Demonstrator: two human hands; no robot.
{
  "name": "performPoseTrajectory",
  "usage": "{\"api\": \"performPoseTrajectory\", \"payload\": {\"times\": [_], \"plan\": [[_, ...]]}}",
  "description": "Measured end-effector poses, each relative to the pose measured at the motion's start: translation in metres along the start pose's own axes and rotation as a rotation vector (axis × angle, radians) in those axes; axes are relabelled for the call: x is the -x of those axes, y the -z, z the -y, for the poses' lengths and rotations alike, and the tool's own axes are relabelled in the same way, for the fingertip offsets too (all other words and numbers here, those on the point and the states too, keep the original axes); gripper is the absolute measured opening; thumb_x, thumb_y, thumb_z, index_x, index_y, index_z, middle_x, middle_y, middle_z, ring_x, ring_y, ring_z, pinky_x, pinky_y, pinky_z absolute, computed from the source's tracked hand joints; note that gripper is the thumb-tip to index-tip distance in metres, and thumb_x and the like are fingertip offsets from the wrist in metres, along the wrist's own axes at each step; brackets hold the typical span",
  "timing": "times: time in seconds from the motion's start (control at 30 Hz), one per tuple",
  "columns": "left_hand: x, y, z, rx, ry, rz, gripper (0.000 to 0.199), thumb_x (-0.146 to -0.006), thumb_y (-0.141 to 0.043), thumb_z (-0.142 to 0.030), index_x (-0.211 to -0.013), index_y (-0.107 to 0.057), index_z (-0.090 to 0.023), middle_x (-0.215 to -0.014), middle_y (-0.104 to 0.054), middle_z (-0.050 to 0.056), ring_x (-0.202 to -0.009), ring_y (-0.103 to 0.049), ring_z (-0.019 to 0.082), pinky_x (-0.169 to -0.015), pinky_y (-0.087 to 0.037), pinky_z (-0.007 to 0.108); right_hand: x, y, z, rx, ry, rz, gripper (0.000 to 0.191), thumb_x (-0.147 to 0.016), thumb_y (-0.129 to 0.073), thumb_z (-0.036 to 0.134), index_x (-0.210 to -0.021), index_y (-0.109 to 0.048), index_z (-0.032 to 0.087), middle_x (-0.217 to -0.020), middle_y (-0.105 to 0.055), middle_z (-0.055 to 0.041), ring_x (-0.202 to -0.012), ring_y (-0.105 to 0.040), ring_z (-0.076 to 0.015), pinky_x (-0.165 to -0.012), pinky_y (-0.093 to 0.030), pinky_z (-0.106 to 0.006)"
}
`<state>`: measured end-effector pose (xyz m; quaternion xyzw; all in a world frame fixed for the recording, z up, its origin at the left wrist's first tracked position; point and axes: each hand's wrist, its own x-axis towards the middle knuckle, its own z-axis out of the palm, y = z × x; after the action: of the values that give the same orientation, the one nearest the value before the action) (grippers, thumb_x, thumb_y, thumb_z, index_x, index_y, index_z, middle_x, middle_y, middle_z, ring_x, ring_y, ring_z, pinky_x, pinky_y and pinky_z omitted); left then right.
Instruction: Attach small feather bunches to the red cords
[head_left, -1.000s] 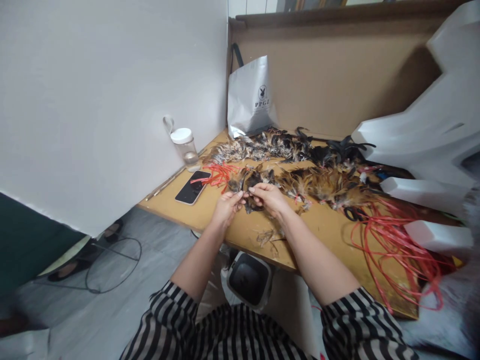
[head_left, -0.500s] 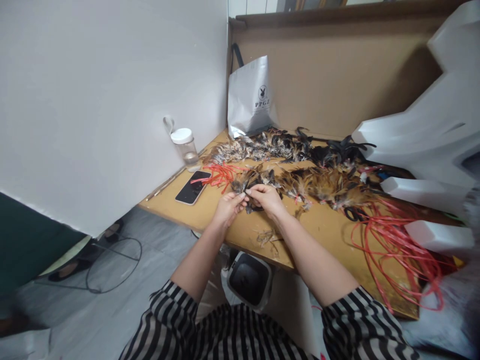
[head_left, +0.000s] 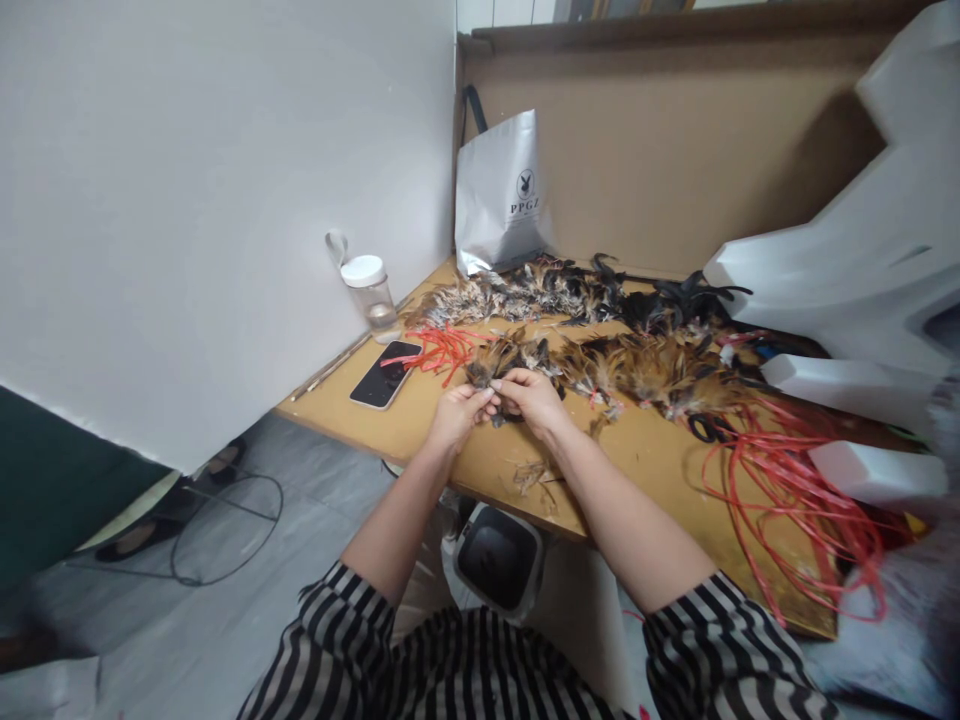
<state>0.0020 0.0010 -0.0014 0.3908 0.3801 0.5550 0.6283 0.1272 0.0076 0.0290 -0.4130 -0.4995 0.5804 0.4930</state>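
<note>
Brown-black feather tuft (head_left: 495, 357) lying at the fingertips of left hand (head_left: 463, 412) and right hand (head_left: 534, 400), mid-frame.
Both hands are pinching nearly closed, thumb to forefinger, apparently on the tuft's near end; exact hold hidden. Feathers are fanning toward the frame's top, long axis seemingly up-frame. Neither hand is sitting clearly nearer.

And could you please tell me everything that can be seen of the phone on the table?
The phone lies flat, screen up, on the tan table. It is a slim slab with rounded corners, a dark, glossy-looking screen and a pale, pinkish rim. It lies slantwise in the view, and a few red strands reach over its far part. The left hand and right hand are both apart from it.
</note>
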Motion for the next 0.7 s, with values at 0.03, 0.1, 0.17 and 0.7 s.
{"api": "performPoseTrajectory", "payload": {"times": [0.03,0.1,0.17,0.7], "plan": [[0.000,0.001,0.000,-0.005,-0.005,-0.006,0.021,-0.058,-0.071,-0.029,-0.064,-0.063,-0.010,-0.057,-0.062,0.003,-0.044,-0.048,0.005,-0.044,-0.036,0.017,0.000,0.001,0.000,0.016,-0.005,0.003,0.028,-0.057,-0.068,0.039,-0.060,-0.052,0.016,-0.048,-0.053,0.0032,-0.036,-0.032,-0.0038,-0.037,-0.022,-0.019],[-0.001,0.002,0.000,0.001,-0.015,-0.036,0.022,-0.059,-0.070,-0.030,-0.064,-0.062,-0.010,-0.058,-0.061,0.003,-0.044,-0.048,0.004,-0.044,-0.036,0.016,-0.001,0.003,0.002,0.090,0.005,-0.011,0.027,-0.059,-0.066,0.040,-0.067,-0.057,0.016,-0.049,-0.054,0.0024,-0.037,-0.034,-0.0046,-0.038,-0.024,-0.019],[-0.001,0.003,-0.001,0.044,-0.028,-0.078,0.023,-0.059,-0.070,-0.031,-0.065,-0.061,-0.010,-0.061,-0.062,0.003,-0.046,-0.049,0.004,-0.044,-0.037,0.015,-0.003,0.009,0.004,0.234,0.053,-0.031,0.027,-0.060,-0.064,0.038,-0.072,-0.062,0.015,-0.053,-0.057,0.0007,-0.042,-0.040,-0.0065,-0.041,-0.030,-0.020],[-0.003,0.006,-0.002,0.217,-0.036,-0.124,0.021,-0.061,-0.070,-0.024,-0.074,-0.060,-0.010,-0.067,-0.063,0.003,-0.050,-0.051,0.003,-0.046,-0.038,0.013,-0.003,0.013,-0.012,1.076,0.184,-0.022,0.012,-0.066,-0.055,0.027,-0.063,-0.063,0.020,-0.058,-0.060,-0.0012,-0.051,-0.048,-0.0108,-0.050,-0.029,-0.023]]}}
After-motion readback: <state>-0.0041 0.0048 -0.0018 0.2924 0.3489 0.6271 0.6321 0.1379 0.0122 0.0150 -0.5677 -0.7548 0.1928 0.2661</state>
